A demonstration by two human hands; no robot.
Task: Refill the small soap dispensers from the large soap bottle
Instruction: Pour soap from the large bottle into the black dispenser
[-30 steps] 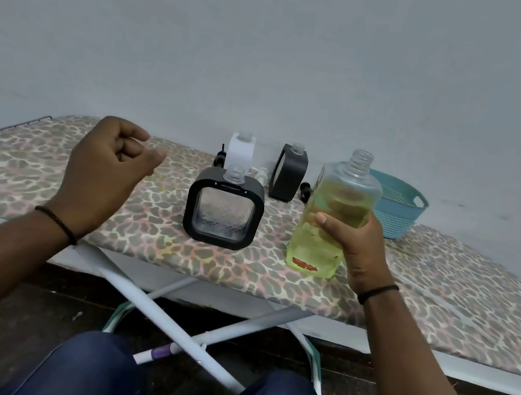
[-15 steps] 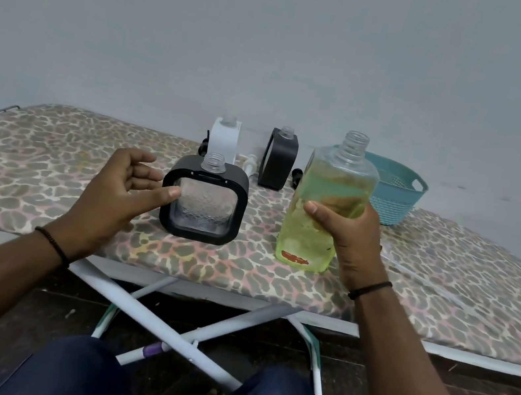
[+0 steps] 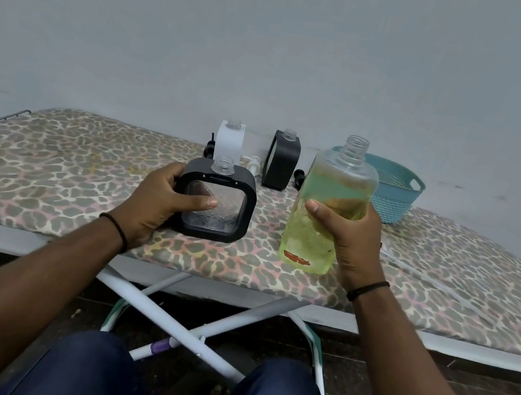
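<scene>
Your left hand (image 3: pixel 160 204) grips the dispenser (image 3: pixel 216 205); your right hand (image 3: pixel 349 240) wraps the open bottle (image 3: pixel 330 206) at three o'clock. Tip slowly, neck over neck.

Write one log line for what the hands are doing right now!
left hand: grips black-framed dispenser, uncapped | right hand: holds large soap bottle, uncapped, upright | pour: not started
</scene>
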